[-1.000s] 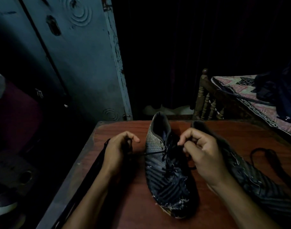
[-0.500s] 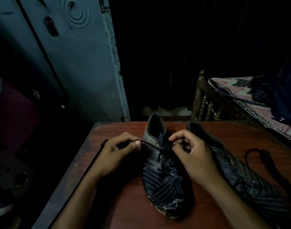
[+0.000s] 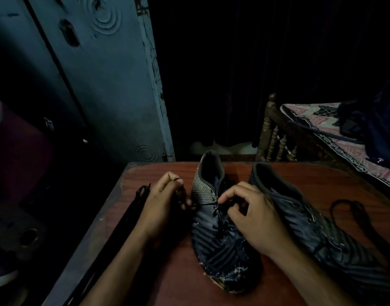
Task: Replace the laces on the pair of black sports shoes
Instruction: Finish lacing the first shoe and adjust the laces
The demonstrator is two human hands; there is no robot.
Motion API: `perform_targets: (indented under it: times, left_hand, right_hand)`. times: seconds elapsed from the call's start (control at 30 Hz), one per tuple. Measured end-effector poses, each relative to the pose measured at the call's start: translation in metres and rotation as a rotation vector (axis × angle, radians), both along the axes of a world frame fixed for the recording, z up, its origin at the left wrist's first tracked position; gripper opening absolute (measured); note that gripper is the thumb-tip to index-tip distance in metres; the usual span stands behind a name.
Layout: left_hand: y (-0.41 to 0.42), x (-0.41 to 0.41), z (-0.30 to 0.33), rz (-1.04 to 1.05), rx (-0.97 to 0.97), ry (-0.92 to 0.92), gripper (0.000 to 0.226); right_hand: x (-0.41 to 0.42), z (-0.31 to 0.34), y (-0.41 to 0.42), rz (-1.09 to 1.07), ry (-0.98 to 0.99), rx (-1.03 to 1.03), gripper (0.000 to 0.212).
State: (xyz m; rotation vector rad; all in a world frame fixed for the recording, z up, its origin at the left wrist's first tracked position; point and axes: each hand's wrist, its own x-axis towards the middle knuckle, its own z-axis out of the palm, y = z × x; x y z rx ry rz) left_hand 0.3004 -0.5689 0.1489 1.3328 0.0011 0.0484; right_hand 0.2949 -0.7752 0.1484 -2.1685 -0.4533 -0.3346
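**Lace drawn taut across the middle shoe**

Both hands have shifted only a little since the earlier frame: the left hand has pulled slightly away from the shoe, so the lace now runs straight between the two hands. Its fingers curl round the lace end. The right hand pinches the other stretch of lace between thumb and forefinger, just over the eyelets. Under it the laced shoe lies on the wooden table, long axis running toward the person, toe nearest, heel opening far. Just beside it on the right, the second shoe lies angled, toe toward the near right. A loose lace loops beyond it; another dark lace trails along the left edge.
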Motion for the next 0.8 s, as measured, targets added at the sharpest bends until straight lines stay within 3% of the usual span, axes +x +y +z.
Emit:
perform_targets:
  times: [0.07, 0.2, 0.27, 0.4, 0.63, 0.8]
  left_hand:
    - [0.002, -0.001, -0.002, -0.034, 0.268, -0.105, 0.022]
    - [0.004, -0.005, 0.001, -0.067, 0.723, -0.288, 0.052]
    - [0.01, -0.002, -0.001, -0.004, 0.915, -0.376, 0.041]
    - [0.017, -0.001, -0.004, 0.024, 0.928, -0.411, 0.006]
    - [0.012, 0.005, -0.007, 0.22, 0.893, -0.385, 0.005]
    - [0.007, 0.003, -0.008, 0.178, 0.823, -0.39, 0.015]
  right_hand:
    - [-0.001, 0.0, 0.0, 0.011, 0.0, 0.004, 0.034]
    - [-0.001, 0.0, -0.001, 0.005, -0.014, -0.011, 0.033]
    - [0.0, 0.0, -0.002, -0.001, -0.008, -0.014, 0.033]
    - [-0.001, 0.002, -0.002, -0.013, -0.022, -0.021, 0.026]
    - [-0.002, 0.004, -0.003, 0.046, 0.006, -0.085, 0.02]
    - [-0.001, 0.0, -0.003, 0.087, -0.005, -0.193, 0.014]
